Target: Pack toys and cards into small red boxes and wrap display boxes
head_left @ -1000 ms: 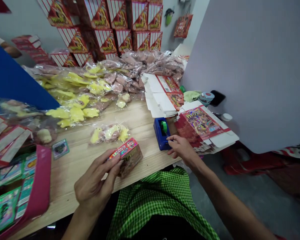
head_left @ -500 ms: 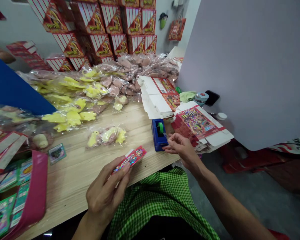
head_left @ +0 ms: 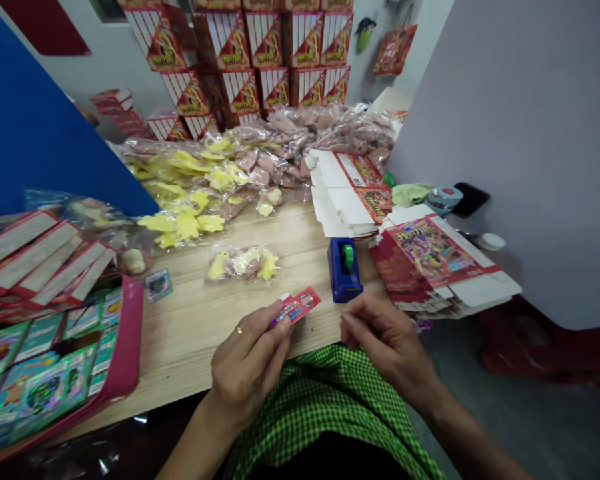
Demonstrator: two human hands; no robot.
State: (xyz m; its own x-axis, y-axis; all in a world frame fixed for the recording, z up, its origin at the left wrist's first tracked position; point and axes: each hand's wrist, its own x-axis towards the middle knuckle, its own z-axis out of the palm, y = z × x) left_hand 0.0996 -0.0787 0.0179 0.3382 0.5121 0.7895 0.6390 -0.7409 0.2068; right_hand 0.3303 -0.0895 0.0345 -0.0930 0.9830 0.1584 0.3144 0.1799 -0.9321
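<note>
My left hand point(head_left: 253, 357) is closed around a small red printed card pack point(head_left: 303, 305), held flat just above the table's front edge. A ring shows on one finger. My right hand point(head_left: 387, 337) is a little way off to the right, fingers curled and pinched together; whatever may be between the fingertips is too small to make out. Just beyond it stands a blue tape dispenser point(head_left: 343, 283) with a green-cored tape roll point(head_left: 349, 257). A clear bag of small yellow and brown plush pieces point(head_left: 245, 262) lies behind the card pack.
Flattened red printed cartons point(head_left: 430, 253) are stacked at the right. A pink bin point(head_left: 130, 340) of cards is at the left, a loose card point(head_left: 159, 285) beside it. Bagged plush pieces point(head_left: 280, 160) are heaped at the back, before stacked red boxes point(head_left: 240, 90). A blue panel point(head_left: 55, 127) rises at left.
My right hand has come away from the tape dispenser toward me, its fingers pinched. My left hand still holds the card pack. The view has turned left, bringing more of the pink bin in.
</note>
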